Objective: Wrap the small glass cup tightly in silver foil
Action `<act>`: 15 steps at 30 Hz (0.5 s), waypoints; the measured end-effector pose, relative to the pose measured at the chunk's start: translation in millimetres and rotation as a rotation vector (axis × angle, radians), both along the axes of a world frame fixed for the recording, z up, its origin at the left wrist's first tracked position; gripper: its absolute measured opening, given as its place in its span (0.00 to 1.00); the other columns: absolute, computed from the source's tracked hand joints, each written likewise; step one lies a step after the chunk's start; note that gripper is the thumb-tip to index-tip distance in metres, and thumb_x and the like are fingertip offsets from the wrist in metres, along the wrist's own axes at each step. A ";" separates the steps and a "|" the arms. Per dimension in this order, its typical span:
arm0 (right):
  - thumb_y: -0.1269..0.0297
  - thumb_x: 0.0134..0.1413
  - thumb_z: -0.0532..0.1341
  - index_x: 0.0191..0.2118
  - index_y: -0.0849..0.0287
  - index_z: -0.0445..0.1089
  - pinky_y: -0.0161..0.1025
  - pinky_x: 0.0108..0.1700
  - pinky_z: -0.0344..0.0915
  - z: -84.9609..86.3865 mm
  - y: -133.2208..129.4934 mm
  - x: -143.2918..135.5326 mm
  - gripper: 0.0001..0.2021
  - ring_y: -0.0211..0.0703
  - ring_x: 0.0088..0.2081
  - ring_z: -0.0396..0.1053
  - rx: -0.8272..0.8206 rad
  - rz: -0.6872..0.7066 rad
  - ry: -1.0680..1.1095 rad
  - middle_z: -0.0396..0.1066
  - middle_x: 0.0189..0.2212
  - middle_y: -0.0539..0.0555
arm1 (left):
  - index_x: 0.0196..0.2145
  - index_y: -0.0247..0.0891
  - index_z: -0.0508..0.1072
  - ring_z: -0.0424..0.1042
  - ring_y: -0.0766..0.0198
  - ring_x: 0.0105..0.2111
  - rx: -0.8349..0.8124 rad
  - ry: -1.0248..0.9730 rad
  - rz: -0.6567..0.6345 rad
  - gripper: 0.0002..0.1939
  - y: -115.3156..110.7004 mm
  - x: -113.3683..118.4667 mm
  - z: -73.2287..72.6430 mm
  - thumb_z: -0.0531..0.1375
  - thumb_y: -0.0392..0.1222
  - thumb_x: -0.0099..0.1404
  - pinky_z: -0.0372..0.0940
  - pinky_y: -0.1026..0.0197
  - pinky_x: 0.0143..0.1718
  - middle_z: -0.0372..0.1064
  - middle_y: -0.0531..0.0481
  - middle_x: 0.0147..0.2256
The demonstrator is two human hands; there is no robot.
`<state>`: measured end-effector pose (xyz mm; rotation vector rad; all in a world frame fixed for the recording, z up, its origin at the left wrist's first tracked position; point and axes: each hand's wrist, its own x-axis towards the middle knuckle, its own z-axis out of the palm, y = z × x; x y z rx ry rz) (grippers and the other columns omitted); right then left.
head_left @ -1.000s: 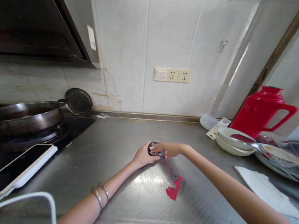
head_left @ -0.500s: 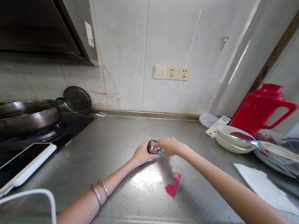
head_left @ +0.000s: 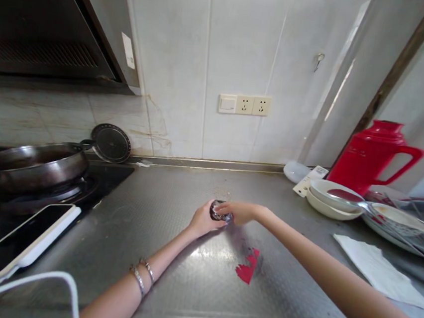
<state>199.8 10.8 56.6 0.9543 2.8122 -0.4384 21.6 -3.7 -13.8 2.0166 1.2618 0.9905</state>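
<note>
Above the middle of the steel counter (head_left: 158,254), both hands meet at a small, dark, shiny round container (head_left: 214,214). Its exact kind is too small to tell and largely hidden by fingers. My left hand (head_left: 202,219) wraps around its left side and underside, closed on it, with two silvery bracelets on that wrist. From the right, my right hand (head_left: 240,212) has its fingers closed over the top and right edge. A torn piece of red material (head_left: 248,270) lies on the counter nearer to me.
On the left, a metal pan (head_left: 42,165) sits on the black stove, near a phone (head_left: 13,237) with a white cable (head_left: 41,273). At right stand a red thermos (head_left: 369,156), stacked white bowls (head_left: 331,205), plates with utensils, and a white paper napkin (head_left: 377,267).
My right hand's fingers have shifted slightly over the container's top, with the wrist turned a little. The container stays in nearly the same place, and the view has moved slightly.
</note>
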 end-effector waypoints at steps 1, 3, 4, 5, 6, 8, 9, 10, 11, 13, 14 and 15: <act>0.79 0.42 0.57 0.54 0.48 0.66 0.40 0.47 0.65 1.0 -2.6 -1.4 0.31 0.50 0.57 0.63 0.031 -0.048 -0.033 0.62 0.59 0.53 | 0.50 0.40 0.67 0.74 0.57 0.40 0.000 -0.002 -0.002 0.35 0.0 0.2 -0.1 0.70 0.47 0.44 0.66 0.59 0.41 0.75 0.49 0.41; 0.75 0.44 0.58 0.54 0.42 0.64 0.41 0.43 0.67 4.5 -8.8 -4.9 0.30 0.52 0.54 0.66 0.113 -0.144 -0.102 0.62 0.59 0.49 | 0.49 0.40 0.67 0.74 0.57 0.40 0.007 -0.005 -0.006 0.34 0.1 0.2 -0.5 0.70 0.46 0.44 0.66 0.59 0.42 0.75 0.49 0.41; 0.74 0.45 0.59 0.54 0.40 0.64 0.41 0.41 0.67 6.4 -11.8 -7.1 0.29 0.52 0.52 0.68 0.156 -0.170 -0.125 0.64 0.57 0.49 | 0.49 0.40 0.67 0.73 0.57 0.41 0.011 -0.007 -0.011 0.34 0.3 0.0 -0.9 0.70 0.45 0.44 0.65 0.58 0.42 0.75 0.49 0.42; 0.73 0.46 0.59 0.52 0.41 0.65 0.42 0.40 0.68 8.1 -14.6 -9.4 0.27 0.53 0.50 0.70 0.193 -0.189 -0.147 0.67 0.54 0.49 | 0.49 0.40 0.67 0.73 0.57 0.41 0.018 -0.011 -0.017 0.34 0.6 -0.2 -1.4 0.70 0.45 0.44 0.65 0.58 0.43 0.75 0.49 0.42; 0.72 0.46 0.59 0.51 0.42 0.67 0.42 0.40 0.68 9.4 -16.9 -11.8 0.25 0.53 0.48 0.71 0.227 -0.204 -0.163 0.70 0.51 0.50 | 0.49 0.40 0.67 0.73 0.57 0.41 0.026 -0.016 -0.023 0.34 0.9 -0.5 -2.1 0.70 0.45 0.44 0.65 0.58 0.43 0.75 0.49 0.42; 0.70 0.47 0.59 0.47 0.47 0.69 0.43 0.38 0.68 11.1 -20.0 -16.0 0.19 0.54 0.45 0.72 0.279 -0.232 -0.182 0.73 0.46 0.52 | 0.49 0.40 0.66 0.73 0.58 0.41 0.038 -0.027 -0.038 0.33 1.8 -1.1 -3.6 0.70 0.44 0.44 0.65 0.59 0.43 0.75 0.49 0.42; 0.69 0.47 0.60 0.45 0.49 0.70 0.43 0.37 0.68 11.5 -20.7 -17.3 0.17 0.54 0.44 0.73 0.293 -0.247 -0.184 0.73 0.45 0.53 | 0.49 0.40 0.66 0.73 0.58 0.40 0.041 -0.029 -0.046 0.33 2.2 -1.4 -4.4 0.69 0.44 0.45 0.65 0.59 0.42 0.74 0.50 0.41; 0.68 0.47 0.60 0.43 0.50 0.71 0.42 0.37 0.67 11.9 -20.8 -17.9 0.15 0.54 0.43 0.73 0.294 -0.261 -0.180 0.73 0.44 0.54 | 0.49 0.40 0.67 0.73 0.58 0.40 0.044 -0.029 -0.053 0.32 2.5 -1.6 -5.0 0.69 0.44 0.45 0.65 0.59 0.42 0.74 0.50 0.41; 0.67 0.47 0.60 0.42 0.51 0.71 0.42 0.36 0.67 12.3 -20.5 -17.6 0.14 0.54 0.43 0.73 0.282 -0.275 -0.172 0.74 0.43 0.55 | 0.49 0.40 0.67 0.73 0.59 0.40 0.046 -0.029 -0.058 0.32 2.7 -1.7 -5.5 0.69 0.44 0.45 0.65 0.59 0.42 0.74 0.50 0.40; 0.67 0.47 0.60 0.41 0.50 0.72 0.40 0.36 0.66 13.2 -18.6 -14.7 0.13 0.52 0.42 0.73 0.219 -0.290 -0.154 0.74 0.42 0.55 | 0.48 0.40 0.67 0.73 0.59 0.39 0.047 -0.025 -0.061 0.31 2.7 -2.1 -5.7 0.68 0.44 0.46 0.65 0.59 0.42 0.74 0.50 0.41; 0.68 0.47 0.60 0.41 0.50 0.72 0.39 0.37 0.66 13.6 -17.3 -12.3 0.13 0.51 0.42 0.73 0.178 -0.284 -0.139 0.75 0.41 0.54 | 0.49 0.40 0.67 0.73 0.59 0.40 0.045 -0.023 -0.061 0.31 2.5 -2.2 -5.6 0.68 0.44 0.46 0.65 0.59 0.42 0.74 0.50 0.41; 0.69 0.47 0.60 0.41 0.51 0.73 0.38 0.37 0.65 13.7 -15.9 -9.6 0.14 0.50 0.41 0.73 0.136 -0.264 -0.117 0.75 0.40 0.54 | 0.49 0.41 0.67 0.73 0.58 0.40 0.043 -0.021 -0.058 0.31 2.4 -2.3 -5.2 0.69 0.44 0.46 0.65 0.59 0.42 0.74 0.50 0.41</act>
